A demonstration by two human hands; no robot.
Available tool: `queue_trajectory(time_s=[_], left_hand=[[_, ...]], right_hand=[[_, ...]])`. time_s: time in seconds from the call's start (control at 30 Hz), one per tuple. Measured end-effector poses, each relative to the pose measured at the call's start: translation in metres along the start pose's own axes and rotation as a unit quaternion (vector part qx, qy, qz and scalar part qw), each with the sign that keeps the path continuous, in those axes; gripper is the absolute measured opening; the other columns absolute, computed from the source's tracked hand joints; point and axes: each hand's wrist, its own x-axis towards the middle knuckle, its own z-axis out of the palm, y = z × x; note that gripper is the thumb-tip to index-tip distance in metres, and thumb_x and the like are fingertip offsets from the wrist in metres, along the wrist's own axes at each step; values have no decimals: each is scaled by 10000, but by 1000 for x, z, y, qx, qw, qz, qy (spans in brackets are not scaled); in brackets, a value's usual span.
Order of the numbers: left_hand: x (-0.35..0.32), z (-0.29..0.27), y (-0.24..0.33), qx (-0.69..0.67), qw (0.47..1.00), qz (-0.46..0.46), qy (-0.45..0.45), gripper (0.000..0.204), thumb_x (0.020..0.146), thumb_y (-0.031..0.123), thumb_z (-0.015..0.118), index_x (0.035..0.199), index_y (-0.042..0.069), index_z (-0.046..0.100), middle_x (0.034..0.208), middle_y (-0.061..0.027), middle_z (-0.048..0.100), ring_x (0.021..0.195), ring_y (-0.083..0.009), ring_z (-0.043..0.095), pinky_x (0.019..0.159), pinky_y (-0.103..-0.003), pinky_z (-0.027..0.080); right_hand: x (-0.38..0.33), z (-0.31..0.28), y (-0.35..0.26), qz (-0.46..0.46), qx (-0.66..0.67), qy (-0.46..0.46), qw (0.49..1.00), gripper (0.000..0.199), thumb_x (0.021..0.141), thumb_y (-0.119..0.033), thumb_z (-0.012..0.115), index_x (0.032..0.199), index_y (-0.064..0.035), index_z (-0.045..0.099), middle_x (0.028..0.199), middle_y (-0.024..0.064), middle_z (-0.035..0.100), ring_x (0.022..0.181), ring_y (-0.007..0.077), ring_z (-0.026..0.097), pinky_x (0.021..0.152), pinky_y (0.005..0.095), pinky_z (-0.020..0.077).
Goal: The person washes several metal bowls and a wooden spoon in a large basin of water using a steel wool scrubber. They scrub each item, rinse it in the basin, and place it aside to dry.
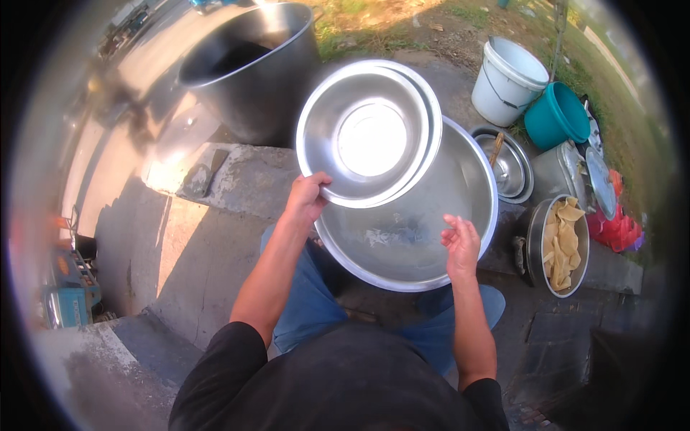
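My left hand [309,196] grips the near left rim of a shiny metal bowl [323,140]. A second metal bowl [433,122] sits right behind it, its rim showing on the right; whether my fingers hold this one too I cannot tell. Both are tilted over the far left part of a large metal basin [402,244], which stands in front of my knees with pale smears on its bottom. Over the basin's right side hovers my right hand [461,244], fingers apart and slightly curled, with nothing in it.
A big deep metal pot [266,93] stands at the far left. To the right are smaller metal bowls [512,172], a white bucket [503,93], a teal bucket [553,115] and a pot [535,248] with tan flat pieces [563,244]. A low concrete ledge [251,172] runs at left.
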Motion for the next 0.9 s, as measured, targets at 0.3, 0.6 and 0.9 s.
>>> queue_trajectory(time_s=[0.3,0.6,0.9], left_hand=[[6,-148,46,-74,988,52,125,159,771,3,612,914,63,571,820,-32,601,735,-158,569,592,-291,445],[71,-345,34,-133,963,62,227,293,776,-43,518,1069,-61,504,1001,-151,603,918,-298,640,762,-394,608],[121,-372,3,-135,939,-3,317,382,814,-5,471,1195,-28,480,1141,-194,574,1030,-352,603,867,-503,565]], right_hand=[[-8,-19,20,27,-19,16,999,147,916,-198,585,985,-68,589,945,49,684,669,101,592,602,232,455],[-2,-6,7,20,-46,2,999,149,881,-224,638,881,-82,592,886,30,686,659,83,588,609,227,442],[79,-73,-46,-52,-48,153,986,147,903,-219,604,904,-72,616,858,22,669,608,88,577,543,224,431]])
